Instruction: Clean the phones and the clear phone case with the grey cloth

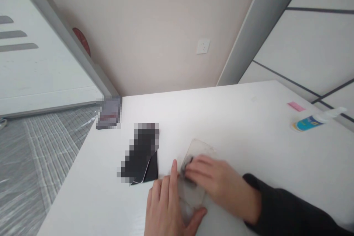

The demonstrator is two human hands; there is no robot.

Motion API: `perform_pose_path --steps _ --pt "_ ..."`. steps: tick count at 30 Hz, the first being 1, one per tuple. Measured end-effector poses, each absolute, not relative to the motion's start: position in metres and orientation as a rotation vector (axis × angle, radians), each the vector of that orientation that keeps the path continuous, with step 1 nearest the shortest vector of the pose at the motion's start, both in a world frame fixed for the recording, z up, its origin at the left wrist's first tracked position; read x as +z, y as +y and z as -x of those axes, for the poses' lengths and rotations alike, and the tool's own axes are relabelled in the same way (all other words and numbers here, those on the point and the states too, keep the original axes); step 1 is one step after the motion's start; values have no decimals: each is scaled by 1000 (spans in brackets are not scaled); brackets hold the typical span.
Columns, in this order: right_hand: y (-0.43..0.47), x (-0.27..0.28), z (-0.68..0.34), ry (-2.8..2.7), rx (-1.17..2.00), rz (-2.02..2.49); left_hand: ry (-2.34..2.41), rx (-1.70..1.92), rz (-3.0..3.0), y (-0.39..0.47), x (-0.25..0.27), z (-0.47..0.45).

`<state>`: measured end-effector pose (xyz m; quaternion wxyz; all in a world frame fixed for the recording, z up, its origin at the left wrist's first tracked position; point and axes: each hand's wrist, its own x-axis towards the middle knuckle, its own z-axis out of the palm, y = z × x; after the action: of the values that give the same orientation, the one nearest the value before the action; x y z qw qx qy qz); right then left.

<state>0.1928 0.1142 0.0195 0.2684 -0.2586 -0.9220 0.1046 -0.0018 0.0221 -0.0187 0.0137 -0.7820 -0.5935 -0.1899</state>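
A clear, slightly yellowed phone case lies on the white table in front of me. My left hand holds the near part of the case, fingers along its left side and thumb at its lower right. Pinched in the fingers of my right hand is a small dark grey cloth, pressed against the case; most of the cloth is hidden under the fingers. To the left of the case lies a black phone, partly blurred out, with another dark edge showing beneath it.
A spray bottle with a blue label lies on its side at the right, by a pink slip. At the table's far left corner is a blurred dark item. A wall with a socket stands behind the table.
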Motion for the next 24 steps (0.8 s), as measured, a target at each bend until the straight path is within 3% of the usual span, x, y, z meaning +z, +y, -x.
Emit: perform_pose_path --steps 2,6,9,13,16,21,24 --pt "115 21 -193 -2509 350 639 -1830 -598 2439 23 -18 2" --pt "121 26 -196 -2406 92 739 -1821 -587 2418 26 -18 2" --pt "120 28 -196 -2485 211 643 -1748 -593 2432 28 -20 3" --pt "117 28 -194 -2461 2 797 -1730 -565 2413 29 -23 7" --pt "115 26 -191 -2551 261 694 -1681 -588 2398 29 -25 8" --pt "116 22 -190 -2425 37 772 -1771 -605 2243 24 -35 -6" --pt "115 15 -196 -2478 274 596 -1876 -564 2035 24 -47 -18"
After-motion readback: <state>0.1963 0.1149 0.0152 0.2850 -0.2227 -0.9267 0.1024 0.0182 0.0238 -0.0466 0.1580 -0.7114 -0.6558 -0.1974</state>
